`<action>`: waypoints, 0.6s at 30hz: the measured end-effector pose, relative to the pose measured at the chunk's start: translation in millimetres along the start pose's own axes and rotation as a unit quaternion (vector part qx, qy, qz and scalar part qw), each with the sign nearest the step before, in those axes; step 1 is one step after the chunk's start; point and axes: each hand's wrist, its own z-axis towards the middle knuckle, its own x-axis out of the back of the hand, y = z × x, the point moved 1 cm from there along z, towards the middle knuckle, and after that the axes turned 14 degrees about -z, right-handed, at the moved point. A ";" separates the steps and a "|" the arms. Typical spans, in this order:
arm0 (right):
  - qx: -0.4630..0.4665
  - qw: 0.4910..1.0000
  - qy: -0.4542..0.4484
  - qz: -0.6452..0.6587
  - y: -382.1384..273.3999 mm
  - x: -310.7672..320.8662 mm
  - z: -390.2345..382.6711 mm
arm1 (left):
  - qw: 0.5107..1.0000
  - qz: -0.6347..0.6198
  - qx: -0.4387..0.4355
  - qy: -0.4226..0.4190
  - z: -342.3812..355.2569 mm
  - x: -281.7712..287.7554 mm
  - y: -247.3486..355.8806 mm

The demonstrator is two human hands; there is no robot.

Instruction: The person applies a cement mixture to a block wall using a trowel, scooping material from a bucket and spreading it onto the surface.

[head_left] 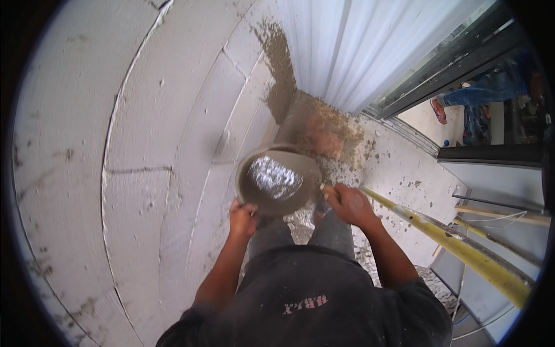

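A round grey bucket point(245, 188) with wet, shiny grey mortar point(276, 176) in it is in front of my body, its mouth facing up. My left hand point(241, 220) is closed on the near left of its rim. At the bucket's right side, my right hand point(350, 205) is wrapped round the short, light-coloured handle of a tool point(327, 188). The working end of that tool cannot be made out against the grey behind it.
A pale block wall point(139, 139) runs along my left, with a wet mortar patch point(280, 63) near the corner. White ribbed sheeting point(358, 46) stands ahead. A yellow pole point(451, 243) slants at right. Mortar splatters the floor point(399, 156). Another person's legs point(488, 89) show through the doorway.
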 end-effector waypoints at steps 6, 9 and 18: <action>0.018 0.988 0.076 -0.136 61.5 -46.1 11.8 | 0.997 -0.034 -0.011 -0.075 -12.9 -74.8 -38.6; -0.007 0.996 -0.083 0.021 69.9 -23.8 8.6 | 0.996 -0.038 -0.030 -0.077 -17.1 -83.6 -51.0; -0.152 0.915 -0.155 0.339 64.6 -29.0 -64.7 | 0.997 0.016 0.021 -0.078 -3.5 -88.8 -65.3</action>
